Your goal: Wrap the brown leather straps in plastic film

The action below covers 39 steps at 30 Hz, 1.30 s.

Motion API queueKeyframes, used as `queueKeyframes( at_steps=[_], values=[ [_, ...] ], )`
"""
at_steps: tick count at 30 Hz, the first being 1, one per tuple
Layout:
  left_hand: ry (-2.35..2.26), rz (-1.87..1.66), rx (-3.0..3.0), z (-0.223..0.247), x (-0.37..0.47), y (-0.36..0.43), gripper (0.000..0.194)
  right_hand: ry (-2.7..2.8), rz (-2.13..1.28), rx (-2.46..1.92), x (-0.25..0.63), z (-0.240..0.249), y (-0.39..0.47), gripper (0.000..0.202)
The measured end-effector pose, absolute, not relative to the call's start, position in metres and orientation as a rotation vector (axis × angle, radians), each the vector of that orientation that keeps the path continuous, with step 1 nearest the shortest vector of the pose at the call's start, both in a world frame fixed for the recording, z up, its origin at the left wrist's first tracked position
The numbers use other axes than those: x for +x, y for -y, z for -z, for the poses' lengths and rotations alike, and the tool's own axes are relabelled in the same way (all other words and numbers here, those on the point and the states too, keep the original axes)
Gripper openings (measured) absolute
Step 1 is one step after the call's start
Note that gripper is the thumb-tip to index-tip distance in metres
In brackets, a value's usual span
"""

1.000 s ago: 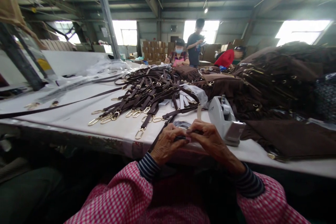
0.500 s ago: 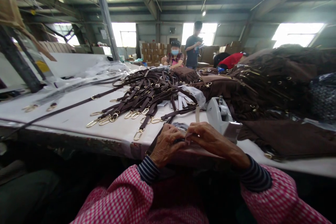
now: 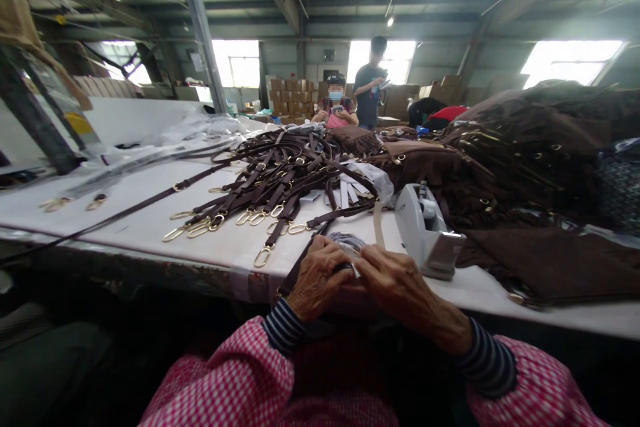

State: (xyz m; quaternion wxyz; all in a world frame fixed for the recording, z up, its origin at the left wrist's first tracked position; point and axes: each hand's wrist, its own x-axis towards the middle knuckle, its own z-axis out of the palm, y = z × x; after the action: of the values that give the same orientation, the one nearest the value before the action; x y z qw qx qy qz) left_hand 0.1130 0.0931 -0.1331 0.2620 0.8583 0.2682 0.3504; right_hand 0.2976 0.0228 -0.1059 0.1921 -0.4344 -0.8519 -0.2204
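Observation:
At the table's near edge my left hand [image 3: 320,277] is closed on a dark brown strap [image 3: 296,271]; a short dark end of it shows between thumb and fingers. My right hand [image 3: 400,283] meets it fingertip to fingertip, closed in a pinch on a small pale strip [image 3: 356,270] against the strap end. The fingers hide most of the strip. Just behind the hands lies a small grey bundle [image 3: 347,240]. A white tape dispenser [image 3: 425,230] stands right of my right hand, with a beige strip [image 3: 379,223] to its left.
Many brown straps with gold clips [image 3: 265,193] are heaped mid-table, beside white paper strips [image 3: 347,193]. Brown fabric bags [image 3: 525,147] pile up on the right. Clear plastic [image 3: 200,127] lies at the back left. One person [image 3: 336,110] sits across the table; another [image 3: 369,90] stands behind.
My right hand has drawn in closer to my left, its fingers curling tighter over the strap end. The left hand stays nearly still. The seated person across has brought both hands together.

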Motion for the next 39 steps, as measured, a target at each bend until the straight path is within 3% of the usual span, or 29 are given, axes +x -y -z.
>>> queueKeyframes(
  at_steps=[10, 18, 21, 23, 28, 35, 39],
  values=[
    [-0.762, -0.956, 2.282, 0.129, 0.115, -0.089, 0.013, 2.235, 0.447, -1.241, 0.293, 0.129, -0.010, 0.027],
    [-0.653, -0.912, 2.349, 0.125, 0.107, -0.096, 0.008, 2.172, 0.632, -1.300, 0.284, 0.148, 0.009, 0.043],
    [-0.557, -0.790, 2.389, 0.122, 0.101, -0.102, 0.020, 2.137, 0.651, -1.328, 0.284, 0.156, 0.011, 0.046],
    [-0.550, -0.759, 2.411, 0.121, 0.099, -0.105, 0.025, 2.110, 0.603, -1.357, 0.285, 0.157, 0.012, 0.047],
    [-0.635, -0.769, 2.482, 0.122, 0.103, -0.105, 0.015, 2.085, 0.277, -1.408, 0.290, 0.148, 0.014, 0.050],
    [-0.770, -0.606, 2.607, 0.109, 0.110, -0.101, 0.014, 2.076, 0.394, -1.464, 0.286, 0.162, 0.011, 0.060],
    [-0.800, -0.599, 2.634, 0.111, 0.114, -0.104, 0.015, 2.044, 0.214, -1.454, 0.282, 0.149, 0.016, 0.050]
  ],
)
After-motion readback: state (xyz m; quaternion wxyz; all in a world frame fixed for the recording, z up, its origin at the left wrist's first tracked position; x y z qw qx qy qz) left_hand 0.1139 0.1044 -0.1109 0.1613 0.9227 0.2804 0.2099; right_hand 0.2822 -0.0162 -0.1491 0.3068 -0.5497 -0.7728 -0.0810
